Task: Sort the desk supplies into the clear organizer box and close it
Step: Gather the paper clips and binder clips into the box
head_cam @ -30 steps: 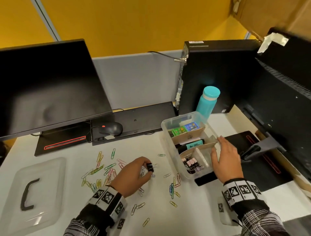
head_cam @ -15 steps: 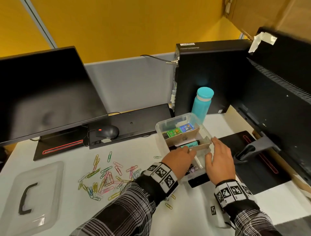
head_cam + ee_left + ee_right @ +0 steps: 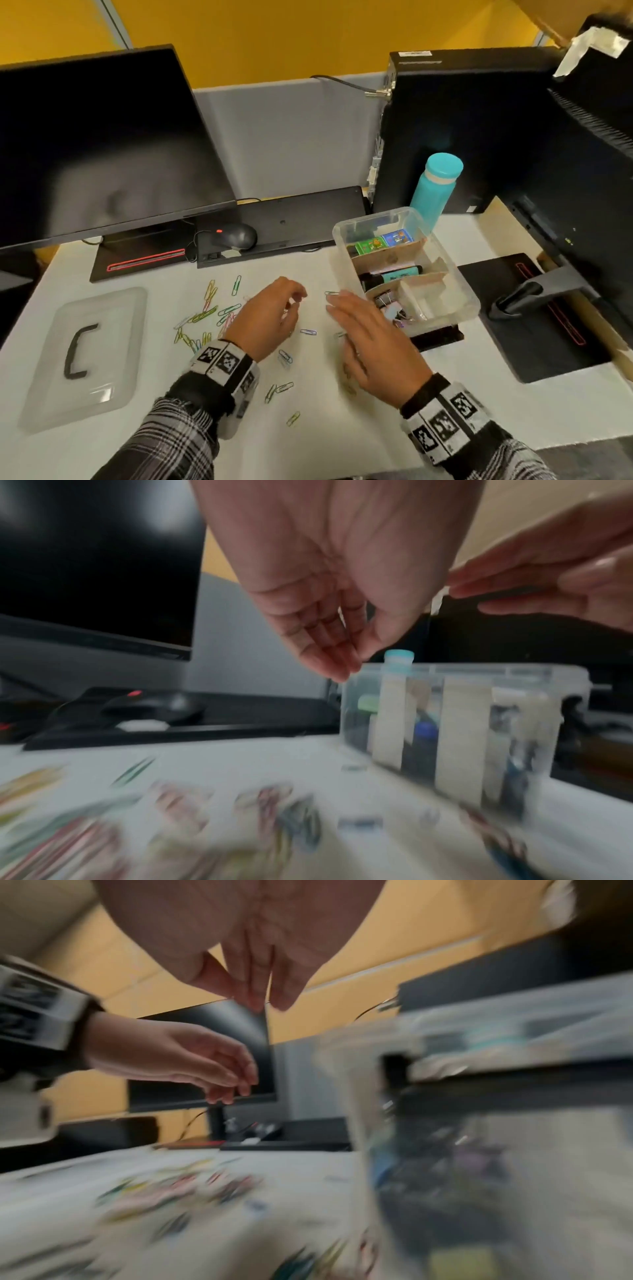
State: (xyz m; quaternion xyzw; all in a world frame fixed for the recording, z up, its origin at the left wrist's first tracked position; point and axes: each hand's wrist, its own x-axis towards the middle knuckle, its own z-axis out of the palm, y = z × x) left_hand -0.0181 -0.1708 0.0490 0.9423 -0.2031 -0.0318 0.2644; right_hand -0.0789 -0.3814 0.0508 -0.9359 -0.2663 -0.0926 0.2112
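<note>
The clear organizer box (image 3: 376, 216) stands open at the right of the desk, with cardboard dividers. It holds small green and blue packets (image 3: 376, 245) at the back, markers (image 3: 394, 275) in the middle and binder clips (image 3: 390, 308) in front. Coloured paper clips (image 3: 209, 315) lie scattered on the desk left of the box. My left hand (image 3: 298, 301) hovers over them with loosely curled fingers and holds nothing. My right hand (image 3: 337, 301) is flat with straight fingers, just left of the box. The clear lid (image 3: 102, 342) lies at the far left. Both wrist views are blurred.
A dark monitor (image 3: 96, 144) stands at the back left, with a mouse (image 3: 236, 236) and an upturned keyboard (image 3: 291, 219) behind the clips. A teal bottle (image 3: 435, 192) and a black PC tower (image 3: 462, 130) are behind the box. A second monitor's stand (image 3: 520, 301) is to the right.
My left hand carried a black binder clip to the box's front compartment and has come back over the paper clips, holding nothing. My right hand left the box's side and moved left over the desk.
</note>
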